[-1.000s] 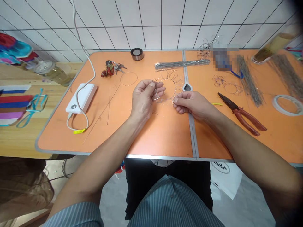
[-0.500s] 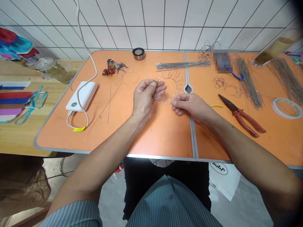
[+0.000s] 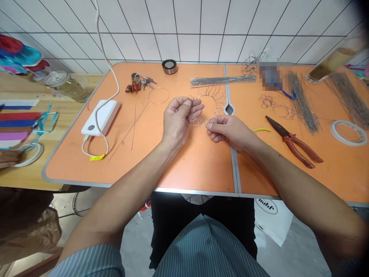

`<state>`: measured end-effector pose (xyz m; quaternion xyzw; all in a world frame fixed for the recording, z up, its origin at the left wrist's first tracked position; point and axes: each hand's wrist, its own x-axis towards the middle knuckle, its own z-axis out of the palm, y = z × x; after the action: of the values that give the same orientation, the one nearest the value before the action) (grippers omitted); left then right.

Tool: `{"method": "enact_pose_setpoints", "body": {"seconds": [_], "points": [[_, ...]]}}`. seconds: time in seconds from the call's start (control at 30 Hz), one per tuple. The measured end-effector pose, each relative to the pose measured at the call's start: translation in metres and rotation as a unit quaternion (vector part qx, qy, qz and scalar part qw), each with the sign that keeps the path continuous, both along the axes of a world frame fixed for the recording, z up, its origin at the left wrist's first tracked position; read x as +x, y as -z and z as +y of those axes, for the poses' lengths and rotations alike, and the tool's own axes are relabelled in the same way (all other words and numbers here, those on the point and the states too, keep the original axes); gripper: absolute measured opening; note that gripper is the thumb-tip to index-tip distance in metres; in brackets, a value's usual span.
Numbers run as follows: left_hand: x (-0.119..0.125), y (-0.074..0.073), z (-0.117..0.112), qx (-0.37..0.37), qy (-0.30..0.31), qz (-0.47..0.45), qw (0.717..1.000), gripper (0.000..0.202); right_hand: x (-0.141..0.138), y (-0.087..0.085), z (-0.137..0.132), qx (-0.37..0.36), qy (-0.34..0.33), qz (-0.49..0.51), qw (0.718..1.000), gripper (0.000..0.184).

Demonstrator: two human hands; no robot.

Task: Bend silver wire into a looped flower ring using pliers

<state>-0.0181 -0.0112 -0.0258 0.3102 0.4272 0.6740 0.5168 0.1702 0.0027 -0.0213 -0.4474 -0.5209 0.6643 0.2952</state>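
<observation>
A ring of thin wire petal loops, the wire flower (image 3: pixel 211 98), is held just above the orange table (image 3: pixel 161 157). My left hand (image 3: pixel 177 119) pinches its left side between thumb and fingers. My right hand (image 3: pixel 227 130) pinches its lower edge with the fingertips. Both hands are closed on the wire.
Red-handled pliers (image 3: pixel 294 142) lie right of my right hand. Behind are a bundle of straight wires (image 3: pixel 221 80), a loose wire ring (image 3: pixel 158 95), keys (image 3: pixel 138 82), a tape roll (image 3: pixel 169 66), a white power bank (image 3: pixel 99 117) with cable, more wire bundles (image 3: pixel 302 100) and clear tape (image 3: pixel 347 132).
My right hand has slid a little left along the wire flower's lower edge, closer to my left hand. At the far left edge another person's hand with a tape roll has come into view.
</observation>
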Motion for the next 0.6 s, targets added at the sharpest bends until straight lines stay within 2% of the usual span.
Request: {"method": "enact_pose_setpoints", "body": {"seconds": [0.23, 0.6], "points": [[0.0002, 0.0015, 0.0010, 0.012, -0.002, 0.000, 1.000, 0.016, -0.0005, -0.0017, 0.0007, -0.001, 0.047, 0.042, 0.998, 0.025], [0.0023, 0.0009, -0.0014, 0.029, -0.024, 0.061, 0.997, 0.013, -0.0033, -0.0030, 0.0009, 0.002, 0.094, 0.107, 0.990, 0.037]]}}
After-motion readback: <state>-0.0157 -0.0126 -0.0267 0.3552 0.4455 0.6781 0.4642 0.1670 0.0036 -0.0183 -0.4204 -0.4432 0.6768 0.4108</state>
